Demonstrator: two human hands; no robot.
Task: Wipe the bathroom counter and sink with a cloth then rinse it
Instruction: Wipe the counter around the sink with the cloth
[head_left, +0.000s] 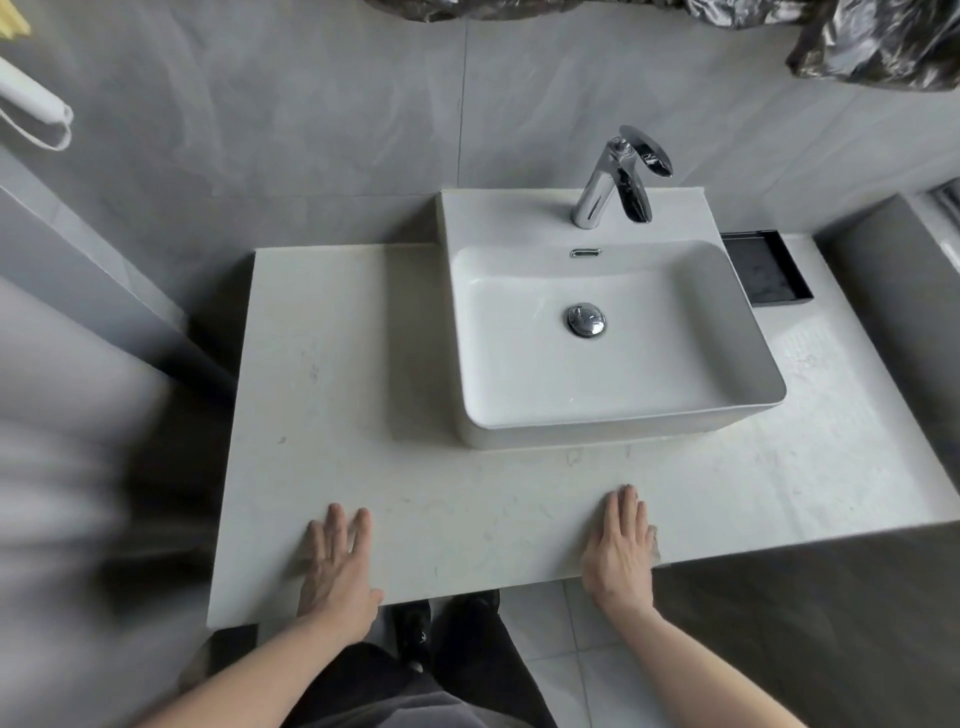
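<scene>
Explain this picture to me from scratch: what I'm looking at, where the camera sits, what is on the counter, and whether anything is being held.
There is no machine here. This is a single picture from a wide-angle camera worn on a person's head, looking forward and down, so the edges bend a little. The two bare arms coming in from the bottom belong to the wearer. The left hand and the right hand both lie flat, palms down, on the front edge of the pale counter. Neither hand has a grip on anything, and no cloth can be seen. On the counter stands a white rectangular sink with a chrome drain plug and a chrome faucet at the back; no water is running. Beside the sink, at its far right, sits a small black tray.
</scene>
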